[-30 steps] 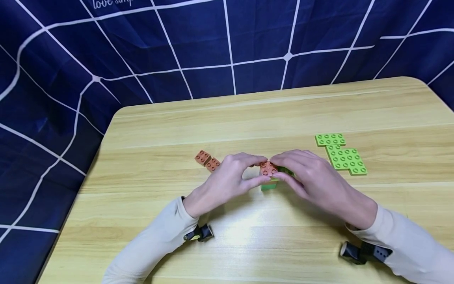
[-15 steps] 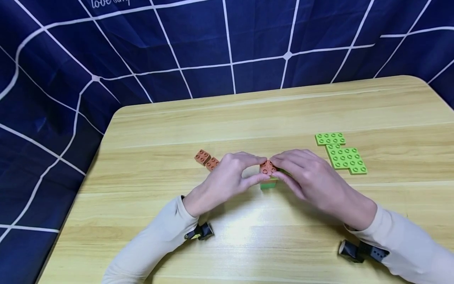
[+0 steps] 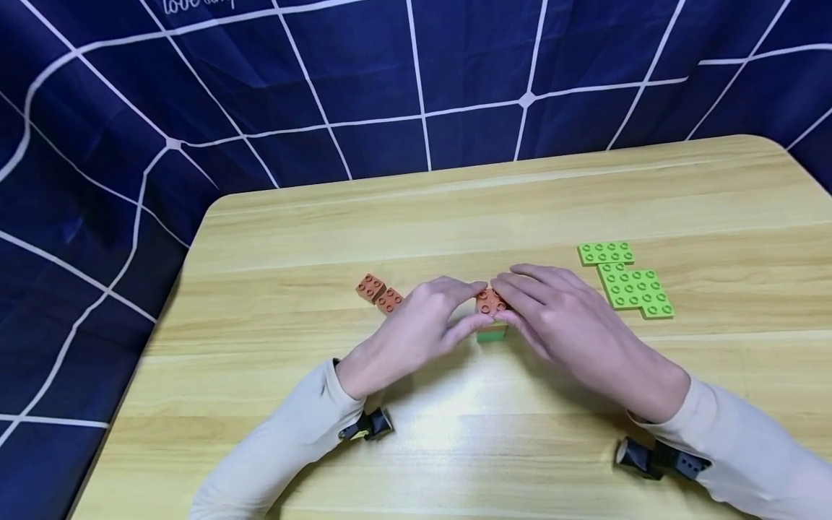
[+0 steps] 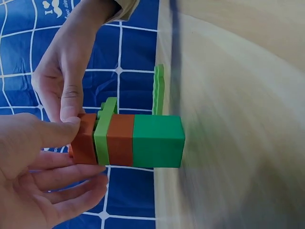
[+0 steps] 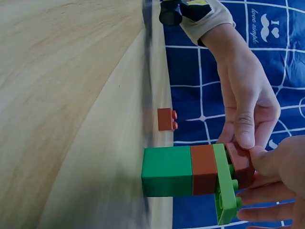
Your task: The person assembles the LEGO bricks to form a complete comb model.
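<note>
A small upright stack stands on the table between both hands. A green block (image 4: 158,141) forms its base, with a reddish-brown brick (image 4: 120,140) above it, then a light green plate (image 5: 224,186). On top sits another reddish-brown brick (image 3: 492,301), slightly tilted, some plate studs showing beside it in the right wrist view. My left hand (image 3: 416,318) pinches this top brick from the left between thumb and fingers. From the right, my right hand (image 3: 572,325) pinches the same brick, its thumb in front. The plate's overhang lies under the right hand, hidden in the head view.
Two loose reddish-brown bricks (image 3: 371,287) lie left of the left hand, the nearer partly covered by it. Several light green plates (image 3: 627,289) lie flat at the right. A dark blue cloth with white lines (image 3: 364,87) hangs behind the wooden table (image 3: 260,325).
The right hand's fingers have shifted slightly over the top brick and spread a little. Both hands otherwise keep their places around the stack.
</note>
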`<state>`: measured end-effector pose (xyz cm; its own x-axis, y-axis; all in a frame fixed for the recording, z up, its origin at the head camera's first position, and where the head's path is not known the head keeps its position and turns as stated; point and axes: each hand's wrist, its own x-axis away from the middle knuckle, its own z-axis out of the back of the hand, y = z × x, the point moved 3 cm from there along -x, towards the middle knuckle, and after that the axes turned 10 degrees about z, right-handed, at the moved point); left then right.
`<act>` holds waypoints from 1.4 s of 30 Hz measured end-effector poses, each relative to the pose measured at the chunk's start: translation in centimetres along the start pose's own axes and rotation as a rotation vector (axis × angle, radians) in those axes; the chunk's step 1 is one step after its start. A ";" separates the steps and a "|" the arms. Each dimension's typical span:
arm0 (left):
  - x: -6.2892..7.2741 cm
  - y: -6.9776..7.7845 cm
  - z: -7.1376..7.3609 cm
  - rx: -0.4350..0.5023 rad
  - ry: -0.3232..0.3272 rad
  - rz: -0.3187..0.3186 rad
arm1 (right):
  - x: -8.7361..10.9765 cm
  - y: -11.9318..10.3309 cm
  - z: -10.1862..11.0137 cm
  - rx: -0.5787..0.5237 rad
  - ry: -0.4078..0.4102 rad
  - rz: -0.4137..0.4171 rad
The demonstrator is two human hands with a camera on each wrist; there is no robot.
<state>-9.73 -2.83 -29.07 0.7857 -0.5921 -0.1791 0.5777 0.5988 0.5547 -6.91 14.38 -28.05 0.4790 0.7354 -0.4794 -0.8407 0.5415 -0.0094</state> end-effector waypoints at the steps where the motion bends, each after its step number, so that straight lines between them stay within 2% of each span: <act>1: 0.0 0.0 0.0 -0.020 -0.007 -0.006 | 0.0 0.0 0.0 0.008 -0.003 -0.004; 7: 0.0 0.3 -0.1 -0.145 0.021 -0.057 | 0.0 -0.1 -0.1 0.080 -0.014 -0.035; 12: 0.1 0.4 -0.1 -0.161 0.058 -0.088 | 0.0 -0.1 -0.1 0.100 -0.014 -0.053; 18: 0.0 0.2 0.0 -0.123 0.064 -0.066 | 0.1 0.0 -0.2 0.096 -0.041 -0.072; 23: 0.1 0.3 -0.1 -0.163 0.072 -0.052 | 0.1 -0.1 -0.5 0.134 -0.069 -0.094; 27: 0.1 0.3 -0.3 -0.172 0.070 -0.049 | 0.3 -0.2 -0.8 0.105 -0.087 -0.104; 31: 0.0 0.3 -0.3 -0.162 0.055 -0.038 | 0.5 -0.3 -1.1 0.071 -0.069 -0.105; 35: 0.0 0.2 -0.5 -0.168 0.052 -0.031 | 0.5 -0.5 -1.3 0.081 -0.041 -0.098; 42: 0.3 0.3 -0.9 -0.171 0.091 -0.023 | 0.7 -0.4 -1.5 0.078 -0.018 -0.091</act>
<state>-9.16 -2.37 -29.66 0.7839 -0.5604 -0.2674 0.6191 0.6729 0.4048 -6.62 14.07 -29.70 0.5574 0.6887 -0.4636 -0.7718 0.6356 0.0163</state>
